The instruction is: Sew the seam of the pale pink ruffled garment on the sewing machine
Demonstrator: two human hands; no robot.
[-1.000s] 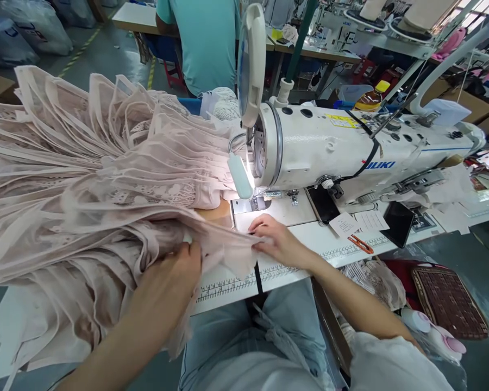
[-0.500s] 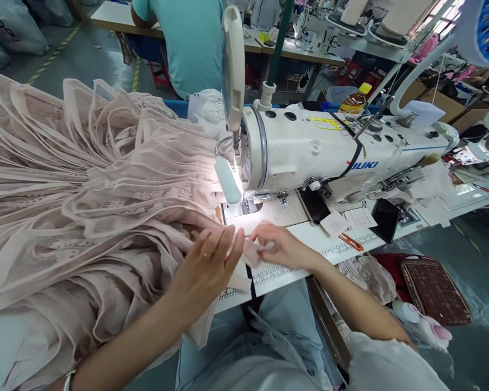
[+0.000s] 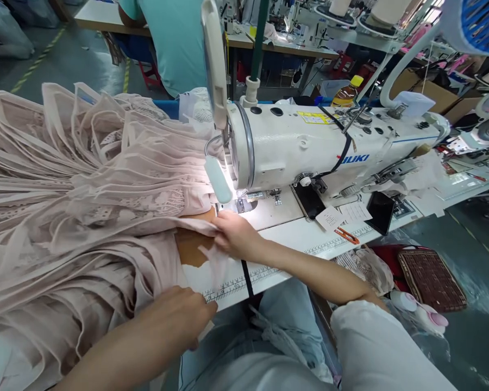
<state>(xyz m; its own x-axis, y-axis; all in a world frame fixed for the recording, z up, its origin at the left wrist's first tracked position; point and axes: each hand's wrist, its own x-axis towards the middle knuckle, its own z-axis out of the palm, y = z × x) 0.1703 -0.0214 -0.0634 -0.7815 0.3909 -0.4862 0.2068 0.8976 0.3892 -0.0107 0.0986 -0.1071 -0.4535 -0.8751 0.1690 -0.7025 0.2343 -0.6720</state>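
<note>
My right hand (image 3: pixel 237 237) is closed on the edge of a pale pink garment (image 3: pixel 198 224), just in front of the needle area of the white sewing machine (image 3: pixel 285 144). A thin, sheer bit of the cloth hangs blurred below its fingers. Lower left, my left hand (image 3: pixel 183 314) is curled at the table's front edge, its back towards me. Pale fabric shows under its fingers, though the fingertips are hidden. A large heap of pale pink garments (image 3: pixel 101 184) with lace parts spreads across the left side, against the left forearm.
The machine's lamp (image 3: pixel 219 179) hangs by the needle. A dark phone (image 3: pixel 308 201), paper slips (image 3: pixel 330 218) and orange thread snips (image 3: pixel 346 235) lie to the right. A measuring tape (image 3: pixel 269 274) runs along the table's front edge. Beyond the machine sits a person in a turquoise shirt (image 3: pixel 173 46).
My left hand has come down and left, away from the right hand, to the table's front edge. The right hand has moved left onto the garment edge. The view has shifted slightly.
</note>
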